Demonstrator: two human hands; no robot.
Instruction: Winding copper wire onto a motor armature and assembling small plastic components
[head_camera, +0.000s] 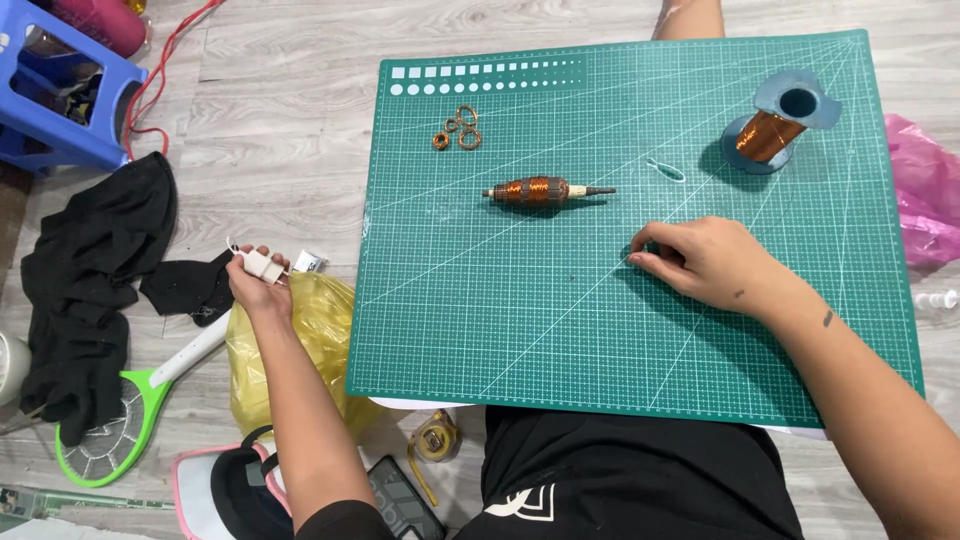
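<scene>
Left hand (258, 283): off the mat's left edge, above a yellow plastic bag (290, 350), grip clamped on a small white plastic block (262, 265).
Right hand (705, 262): resting on the green gridded cutting mat (560, 330), fingers curled together, pinching something too small to tell.
Copper-wound motor rotor on a steel shaft (545, 190): mid-mat, untouched.
Copper wire spool with grey-blue flanges (775, 130): far right corner.
Small copper wire rings (458, 127): upper left of mat.

The cutting mat (560, 330) was green with white grid lines, the wound rotor (540, 190) and spool (772, 135) copper-orange — the bag (290, 350) yellow, the cloth (90, 270) black.
</scene>
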